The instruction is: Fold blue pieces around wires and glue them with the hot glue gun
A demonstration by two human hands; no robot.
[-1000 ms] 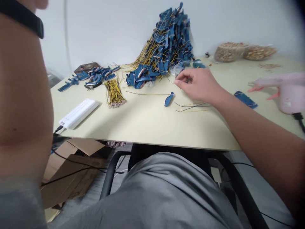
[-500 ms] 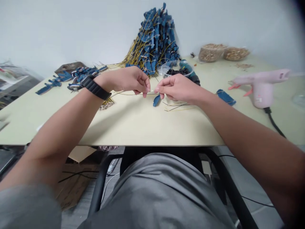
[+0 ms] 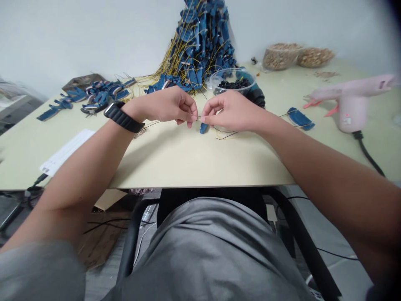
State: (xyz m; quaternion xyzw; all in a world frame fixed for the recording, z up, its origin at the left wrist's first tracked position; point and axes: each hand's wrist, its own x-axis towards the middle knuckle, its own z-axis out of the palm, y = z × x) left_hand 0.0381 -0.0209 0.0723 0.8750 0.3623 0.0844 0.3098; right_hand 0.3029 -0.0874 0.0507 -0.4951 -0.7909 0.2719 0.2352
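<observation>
My left hand (image 3: 171, 104), with a black band on its wrist, and my right hand (image 3: 230, 112) meet fingertip to fingertip just above the beige table (image 3: 188, 159). Both pinch a thin wire (image 3: 153, 123) that trails off to the left under the left hand. What the right fingertips hold beside the wire is too small to make out. A small blue piece (image 3: 203, 127) lies on the table right under the right hand, with a few loose wires (image 3: 227, 134) beside it. Behind the hands stands a clear bowl of small black parts (image 3: 233, 81).
A tall heap of blue pieces with yellow wires (image 3: 203, 37) leans on the wall at the back. More blue pieces (image 3: 100, 94) lie back left. A pink glue gun (image 3: 352, 104) stands at the right, its cord running off the edge. Two tubs (image 3: 296, 56) sit back right. A white strip (image 3: 67, 151) lies front left.
My left arm came down from close to the camera and its hand joined the right one. The right hand pulled back from the bowl; both now pinch the wire, fingertips closer together.
</observation>
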